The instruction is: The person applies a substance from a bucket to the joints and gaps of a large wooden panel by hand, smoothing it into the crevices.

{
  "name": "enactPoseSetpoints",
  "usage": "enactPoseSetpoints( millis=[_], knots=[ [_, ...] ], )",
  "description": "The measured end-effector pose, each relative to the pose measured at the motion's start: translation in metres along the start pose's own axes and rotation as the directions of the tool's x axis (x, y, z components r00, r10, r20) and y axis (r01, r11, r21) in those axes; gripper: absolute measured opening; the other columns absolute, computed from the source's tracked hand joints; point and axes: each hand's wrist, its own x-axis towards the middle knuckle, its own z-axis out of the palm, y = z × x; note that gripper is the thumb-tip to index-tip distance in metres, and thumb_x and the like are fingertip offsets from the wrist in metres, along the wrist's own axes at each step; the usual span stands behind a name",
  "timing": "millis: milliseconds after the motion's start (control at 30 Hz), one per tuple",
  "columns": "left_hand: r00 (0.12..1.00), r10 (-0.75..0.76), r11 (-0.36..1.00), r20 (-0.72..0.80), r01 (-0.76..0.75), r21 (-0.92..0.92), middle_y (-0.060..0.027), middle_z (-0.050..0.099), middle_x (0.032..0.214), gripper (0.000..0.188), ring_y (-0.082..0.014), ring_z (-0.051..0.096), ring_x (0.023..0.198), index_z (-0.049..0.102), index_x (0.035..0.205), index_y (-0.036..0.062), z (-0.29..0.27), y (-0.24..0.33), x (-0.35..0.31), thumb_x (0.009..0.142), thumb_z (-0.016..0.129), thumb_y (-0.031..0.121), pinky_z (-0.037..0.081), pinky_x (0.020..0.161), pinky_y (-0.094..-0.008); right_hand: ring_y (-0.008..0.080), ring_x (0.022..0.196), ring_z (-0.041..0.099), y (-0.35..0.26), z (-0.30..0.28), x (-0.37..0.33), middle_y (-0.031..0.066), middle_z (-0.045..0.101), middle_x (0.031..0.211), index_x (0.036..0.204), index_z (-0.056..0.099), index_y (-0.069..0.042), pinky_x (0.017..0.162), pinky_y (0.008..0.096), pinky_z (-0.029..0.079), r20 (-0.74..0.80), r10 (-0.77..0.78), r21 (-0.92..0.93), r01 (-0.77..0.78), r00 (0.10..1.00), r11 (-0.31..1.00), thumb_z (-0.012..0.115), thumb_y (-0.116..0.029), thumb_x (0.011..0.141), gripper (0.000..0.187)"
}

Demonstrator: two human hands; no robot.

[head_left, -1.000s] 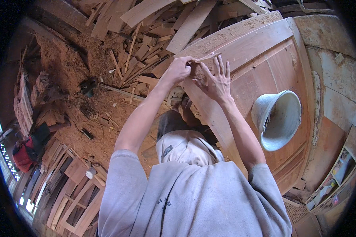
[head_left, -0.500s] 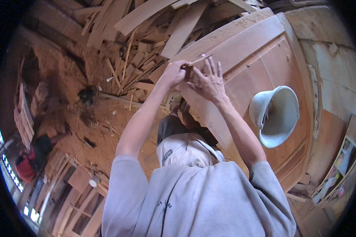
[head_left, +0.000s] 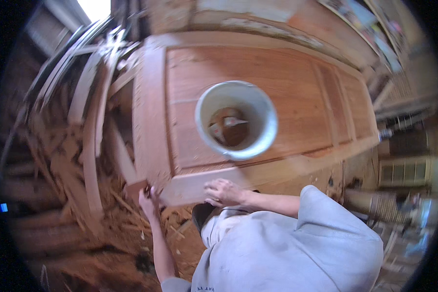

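My left hand [head_left: 151,198] is closed on a thin, flat reddish-brown piece [head_left: 136,190] beside the near left corner of a panelled wooden door [head_left: 153,112]. Motion blur hides what the piece is made of. My right hand [head_left: 224,192] rests at the door's near edge, its fingers loosely bent and slightly apart, with nothing seen in them. On the door's large panel stands a pale bucket [head_left: 204,136], open side up. Inside it are some white scraps [head_left: 231,120] and brownish contents.
Long boards [head_left: 91,136] and wood offcuts lie left of the door, over a sawdust-covered floor. Wood shavings are scattered on the door frame. Framed pictures [head_left: 370,29] lean at the far right. A slatted wooden frame [head_left: 405,176] stands to the right.
My view has turned right, bringing the bucket to the centre. My hands were close together at the piece; now they are apart, the left keeping it and the right at the door edge.
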Motion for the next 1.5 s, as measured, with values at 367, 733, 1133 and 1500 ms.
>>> enactPoseSetpoints(
  millis=[367,733,1133,1500],
  knots=[
    [0.977,0.167,0.986,-0.136,-0.162,0.046,-0.0149,0.063,0.091,0.029,-0.0237,0.058,0.080,0.061,0.107,-0.0056,0.015,0.010,-0.009,0.092,0.068,0.018,0.048,0.079,-0.0377,0.0315,0.081,0.063,0.017,-0.129,-0.055,0.0127,0.062,0.084,0.085,0.060,-0.007,0.073,0.0428,0.052,-0.663,0.225,0.049,-0.258,0.714,0.965,0.068,-0.014,0.080,0.011],
    [0.914,0.242,0.968,-0.326,-0.249,0.020,-0.0130,0.066,0.085,0.041,-0.0219,0.061,0.077,0.063,0.103,-0.0027,0.030,0.012,-0.007,0.077,0.083,0.023,0.050,0.071,-0.0367,0.0294,0.081,0.067,0.027,-0.184,-0.011,0.0151,0.065,0.097,0.095,0.065,-0.003,0.070,0.0390,0.055,-0.638,0.295,0.196,-0.220,0.711,0.956,0.064,-0.014,0.089,0.013],
    [0.835,0.308,0.944,-0.456,-0.330,0.033,-0.0209,0.069,0.089,0.063,-0.0363,0.067,0.082,0.063,0.097,-0.0002,0.015,-0.009,0.005,0.063,0.087,0.048,0.053,0.074,-0.0438,0.0362,0.109,0.059,-0.032,-0.031,0.092,0.0189,0.060,0.115,0.110,0.064,-0.005,0.095,0.0436,0.049,-0.076,-0.148,0.264,0.163,0.986,0.951,0.062,-0.014,0.091,0.021],
    [0.877,-0.153,0.975,-0.456,0.210,0.075,-0.0070,0.063,0.118,0.065,-0.0260,0.054,0.118,0.058,0.118,0.0139,0.033,0.018,-0.023,0.068,0.080,0.049,0.041,0.100,-0.0457,0.0338,0.103,0.061,0.001,0.007,0.125,0.0191,0.062,0.110,0.107,0.063,-0.001,0.090,0.0423,0.049,0.072,-0.102,0.135,0.092,0.992,0.987,0.059,-0.009,0.092,0.018]
  ],
)
